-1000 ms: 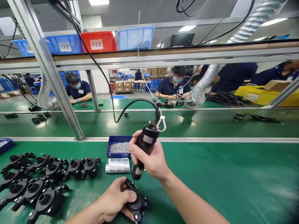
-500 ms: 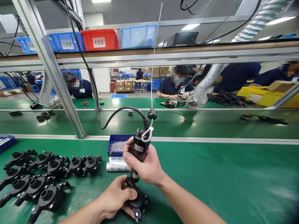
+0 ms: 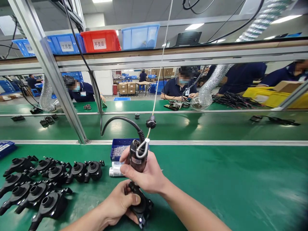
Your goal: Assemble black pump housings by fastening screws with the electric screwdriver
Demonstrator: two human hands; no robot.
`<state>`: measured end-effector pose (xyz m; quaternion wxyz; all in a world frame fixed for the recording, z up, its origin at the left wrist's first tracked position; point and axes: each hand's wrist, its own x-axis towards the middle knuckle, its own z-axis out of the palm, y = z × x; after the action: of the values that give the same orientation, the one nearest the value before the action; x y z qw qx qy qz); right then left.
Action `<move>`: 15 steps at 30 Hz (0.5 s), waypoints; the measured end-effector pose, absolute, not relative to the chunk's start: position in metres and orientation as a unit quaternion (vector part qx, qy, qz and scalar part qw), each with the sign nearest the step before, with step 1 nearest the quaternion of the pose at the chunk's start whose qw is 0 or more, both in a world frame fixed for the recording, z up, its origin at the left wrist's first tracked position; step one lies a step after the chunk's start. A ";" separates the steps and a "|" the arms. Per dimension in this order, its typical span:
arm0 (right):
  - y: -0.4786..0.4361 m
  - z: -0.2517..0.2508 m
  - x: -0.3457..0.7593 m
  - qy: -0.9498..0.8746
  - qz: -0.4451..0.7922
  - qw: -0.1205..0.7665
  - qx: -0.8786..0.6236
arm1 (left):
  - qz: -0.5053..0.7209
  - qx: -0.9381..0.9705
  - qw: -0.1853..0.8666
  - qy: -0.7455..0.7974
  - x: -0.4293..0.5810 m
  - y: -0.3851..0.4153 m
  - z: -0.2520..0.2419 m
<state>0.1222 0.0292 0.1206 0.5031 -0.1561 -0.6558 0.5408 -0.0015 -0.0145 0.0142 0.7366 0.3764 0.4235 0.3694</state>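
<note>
My right hand (image 3: 144, 171) is wrapped round a black electric screwdriver (image 3: 136, 157) that hangs from a cord and stands nearly upright. Its tip points down onto a black plastic housing (image 3: 141, 208) lying on the green mat. My left hand (image 3: 119, 203) grips that housing from the left, thumb on top. Just behind the hands sit a blue tray of small silver screws (image 3: 120, 150) and a clear plastic box (image 3: 115, 170).
Several black housings (image 3: 45, 186) lie in rows at the left. An aluminium post (image 3: 60, 86) slants up from the bench. A green conveyor (image 3: 204, 126) runs behind, with seated people beyond it. Blue and red bins (image 3: 101, 41) stand on the shelf overhead.
The screwdriver has swung from tilted to nearly upright and come down, with its tip lowered onto the housing. My left hand has kept its hold on the housing.
</note>
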 end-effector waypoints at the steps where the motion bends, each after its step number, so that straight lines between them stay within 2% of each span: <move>1: 0.029 0.122 0.123 -0.658 0.543 0.499 -0.154 | 0.370 0.379 0.736 0.423 -0.001 -0.015 0.014; 12: 0.030 0.123 0.121 -0.638 0.560 0.501 -0.169 | 0.382 0.377 0.728 0.427 0.000 -0.017 0.012; 15: 0.030 0.125 0.122 -0.657 0.517 0.520 -0.175 | 0.388 0.371 0.724 0.432 0.001 -0.017 0.012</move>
<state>0.1215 0.0300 0.1247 0.5202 -0.1750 -0.6567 0.5171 0.0010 -0.0173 0.0121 0.7245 0.3707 0.4324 0.3883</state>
